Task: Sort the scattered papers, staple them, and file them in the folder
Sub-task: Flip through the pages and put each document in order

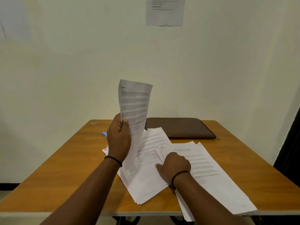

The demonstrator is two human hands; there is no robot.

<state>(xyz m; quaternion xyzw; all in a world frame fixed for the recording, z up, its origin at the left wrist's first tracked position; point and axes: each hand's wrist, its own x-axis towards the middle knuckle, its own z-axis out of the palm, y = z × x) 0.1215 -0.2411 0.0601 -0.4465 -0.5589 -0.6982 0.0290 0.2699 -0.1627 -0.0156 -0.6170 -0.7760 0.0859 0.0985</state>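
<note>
My left hand [119, 138] grips a printed sheet [135, 104] by its left edge and holds it upright above the table, thumb on the front. Several loose printed papers [146, 181] lie spread across the middle of the wooden table [65, 168]. My right hand [174, 166] rests on those papers, fingers bent down onto a sheet; I cannot tell whether it pinches it. A stack of papers [215, 184] on the right hangs over the table's front edge. A closed dark brown folder [180, 127] lies flat at the back of the table.
A small blue object [104, 133] lies on the table left of my left hand, partly hidden. A tiny pale item [94, 123] sits near the back left corner. A wall stands right behind the table, with a notice [165, 11] taped up high.
</note>
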